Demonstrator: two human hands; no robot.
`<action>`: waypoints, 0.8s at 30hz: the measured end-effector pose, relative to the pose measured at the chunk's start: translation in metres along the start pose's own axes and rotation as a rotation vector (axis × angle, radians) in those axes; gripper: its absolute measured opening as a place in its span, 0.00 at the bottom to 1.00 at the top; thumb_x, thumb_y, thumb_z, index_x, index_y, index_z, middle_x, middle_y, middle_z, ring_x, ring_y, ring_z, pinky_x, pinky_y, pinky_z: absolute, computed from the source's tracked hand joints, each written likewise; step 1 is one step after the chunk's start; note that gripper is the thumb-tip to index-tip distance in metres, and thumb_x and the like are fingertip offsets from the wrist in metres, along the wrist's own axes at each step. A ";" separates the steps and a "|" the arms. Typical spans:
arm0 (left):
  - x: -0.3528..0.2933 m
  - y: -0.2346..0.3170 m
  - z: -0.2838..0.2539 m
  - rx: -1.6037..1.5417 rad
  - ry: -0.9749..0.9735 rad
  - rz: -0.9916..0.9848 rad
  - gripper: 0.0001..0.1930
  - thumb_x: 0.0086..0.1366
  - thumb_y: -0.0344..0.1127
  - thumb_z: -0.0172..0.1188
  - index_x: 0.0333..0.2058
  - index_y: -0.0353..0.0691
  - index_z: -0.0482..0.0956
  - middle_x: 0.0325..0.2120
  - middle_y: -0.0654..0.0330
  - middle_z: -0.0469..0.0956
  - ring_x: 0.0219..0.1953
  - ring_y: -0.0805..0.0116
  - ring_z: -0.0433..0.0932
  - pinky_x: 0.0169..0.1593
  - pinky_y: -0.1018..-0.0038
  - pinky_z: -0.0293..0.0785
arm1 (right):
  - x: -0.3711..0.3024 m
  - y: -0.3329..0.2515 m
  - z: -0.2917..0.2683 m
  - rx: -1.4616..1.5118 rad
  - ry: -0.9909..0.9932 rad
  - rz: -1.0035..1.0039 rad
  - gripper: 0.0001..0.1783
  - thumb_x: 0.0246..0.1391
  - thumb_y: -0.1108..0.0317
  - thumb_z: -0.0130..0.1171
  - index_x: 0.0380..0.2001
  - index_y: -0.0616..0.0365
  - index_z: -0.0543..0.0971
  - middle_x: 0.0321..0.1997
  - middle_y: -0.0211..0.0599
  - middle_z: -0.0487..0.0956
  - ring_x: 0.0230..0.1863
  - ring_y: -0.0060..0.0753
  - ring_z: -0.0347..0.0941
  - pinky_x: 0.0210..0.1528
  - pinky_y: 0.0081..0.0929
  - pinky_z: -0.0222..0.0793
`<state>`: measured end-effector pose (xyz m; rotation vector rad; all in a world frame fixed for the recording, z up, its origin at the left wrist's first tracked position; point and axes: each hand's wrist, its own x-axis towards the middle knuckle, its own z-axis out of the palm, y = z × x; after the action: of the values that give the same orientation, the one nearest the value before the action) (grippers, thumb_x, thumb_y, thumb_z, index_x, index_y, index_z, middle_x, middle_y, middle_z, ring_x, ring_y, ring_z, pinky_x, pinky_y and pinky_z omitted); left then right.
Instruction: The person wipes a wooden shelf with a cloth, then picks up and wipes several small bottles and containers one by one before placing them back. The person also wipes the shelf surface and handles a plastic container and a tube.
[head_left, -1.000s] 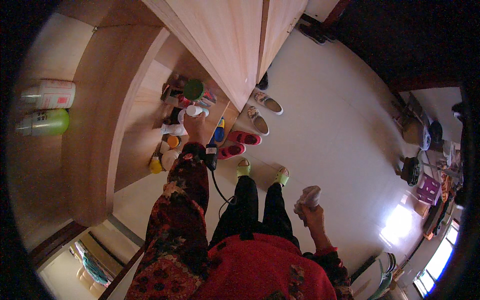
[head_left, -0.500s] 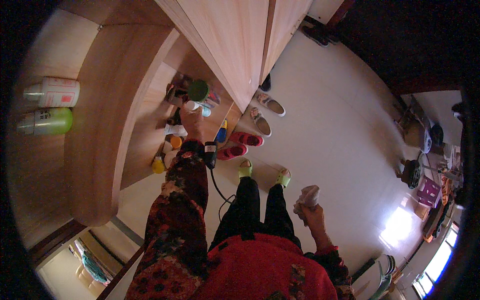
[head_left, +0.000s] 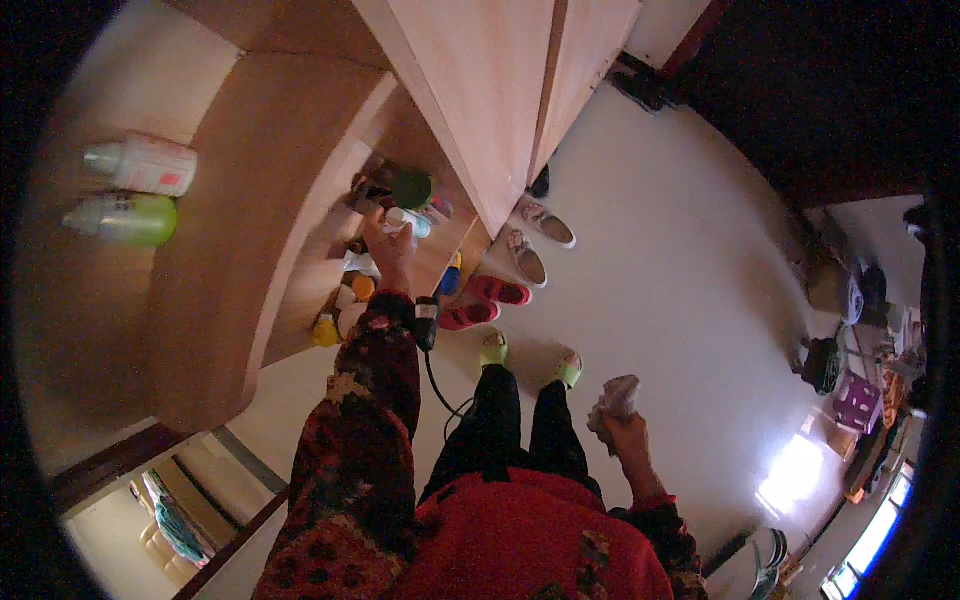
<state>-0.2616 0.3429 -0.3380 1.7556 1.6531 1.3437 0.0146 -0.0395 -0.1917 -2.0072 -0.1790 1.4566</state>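
Observation:
My left hand (head_left: 390, 258) reaches into the lower part of a wooden cabinet, its fingers apart beside a small bottle (head_left: 412, 224) with a white cap and pale blue body. Whether the fingers touch the bottle is unclear. Just beyond it stands a container with a round green lid (head_left: 411, 188). Small dark objects (head_left: 368, 190) lie by the fingertips, too dim to name. Nearer me are an orange-capped container (head_left: 362, 288) and a yellow one (head_left: 326, 331). Held out to the right, my right hand (head_left: 628, 440) is closed around a crumpled whitish cloth (head_left: 617, 396).
A wooden door (head_left: 460, 90) stands ahead. Shoes line the floor: red ones (head_left: 470, 316) and patterned ones (head_left: 527, 262). A black device (head_left: 426, 322) with a cord hangs by my left sleeve. Two bottles (head_left: 140, 218) sit on the upper shelf. A purple basket (head_left: 856, 402) is far right.
The whole view has shifted slightly rightward and down. My left fingers have spread toward the dark objects, left of the white-capped bottle. My right hand keeps hold of the cloth.

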 end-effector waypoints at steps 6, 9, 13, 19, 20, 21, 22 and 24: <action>-0.024 0.126 -0.048 -1.135 -0.545 -0.637 0.12 0.56 0.33 0.59 0.35 0.33 0.71 0.34 0.58 0.73 0.38 0.66 0.72 0.44 0.74 0.69 | 0.000 -0.018 -0.013 -0.249 -0.076 0.038 0.15 0.49 0.57 0.58 0.30 0.58 0.78 0.22 0.31 0.77 0.16 0.18 0.67 0.12 0.20 0.57; -0.054 0.151 -0.069 -0.375 -0.709 -0.172 0.12 0.58 0.37 0.62 0.36 0.37 0.75 0.33 0.57 0.74 0.37 0.67 0.74 0.43 0.73 0.70 | 0.001 -0.026 -0.022 -0.336 -0.122 -0.096 0.14 0.50 0.58 0.57 0.30 0.58 0.77 0.22 0.31 0.77 0.16 0.19 0.68 0.12 0.21 0.57; -0.067 0.199 -0.113 -0.327 -0.859 -0.068 0.11 0.57 0.34 0.61 0.38 0.37 0.75 0.34 0.58 0.77 0.38 0.68 0.76 0.42 0.72 0.73 | 0.005 -0.043 -0.025 -0.336 -0.193 -0.249 0.13 0.51 0.60 0.55 0.34 0.59 0.76 0.22 0.32 0.77 0.17 0.21 0.69 0.12 0.21 0.58; 0.010 0.306 -0.206 -0.380 -0.356 -0.014 0.15 0.55 0.30 0.62 0.41 0.38 0.72 0.34 0.61 0.74 0.36 0.72 0.74 0.38 0.77 0.73 | -0.011 -0.064 -0.027 -0.088 -0.245 -0.348 0.13 0.51 0.61 0.55 0.35 0.60 0.76 0.25 0.33 0.78 0.21 0.24 0.72 0.17 0.21 0.63; 0.030 0.304 -0.216 -0.335 -0.219 0.030 0.16 0.54 0.30 0.63 0.42 0.38 0.72 0.34 0.61 0.74 0.37 0.71 0.74 0.39 0.76 0.72 | -0.012 -0.069 -0.030 -0.148 -0.253 -0.335 0.14 0.51 0.62 0.54 0.37 0.60 0.75 0.27 0.34 0.78 0.23 0.25 0.73 0.18 0.20 0.63; 0.049 0.301 -0.226 -0.278 -0.076 0.063 0.17 0.54 0.30 0.63 0.43 0.38 0.71 0.34 0.60 0.74 0.38 0.71 0.73 0.40 0.76 0.72 | -0.014 -0.071 -0.030 -0.157 -0.251 -0.327 0.14 0.51 0.63 0.53 0.37 0.61 0.75 0.27 0.34 0.78 0.23 0.25 0.74 0.19 0.20 0.64; 0.068 0.321 -0.236 -0.221 0.075 0.095 0.18 0.54 0.30 0.63 0.43 0.38 0.71 0.35 0.59 0.74 0.39 0.70 0.73 0.41 0.76 0.72 | -0.016 -0.070 -0.033 -0.157 -0.230 -0.311 0.14 0.51 0.63 0.53 0.38 0.61 0.74 0.28 0.35 0.78 0.24 0.26 0.74 0.20 0.20 0.65; 0.104 0.286 -0.253 -0.190 0.278 0.125 0.22 0.53 0.33 0.65 0.45 0.36 0.69 0.39 0.52 0.72 0.43 0.63 0.72 0.43 0.71 0.71 | -0.018 -0.065 -0.035 -0.149 -0.229 -0.294 0.14 0.51 0.64 0.53 0.38 0.62 0.74 0.29 0.36 0.79 0.24 0.27 0.75 0.21 0.21 0.66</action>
<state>-0.3262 0.2883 0.0492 1.6433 1.5096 1.8077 0.0558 -0.0117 -0.1338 -1.8280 -0.6691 1.5112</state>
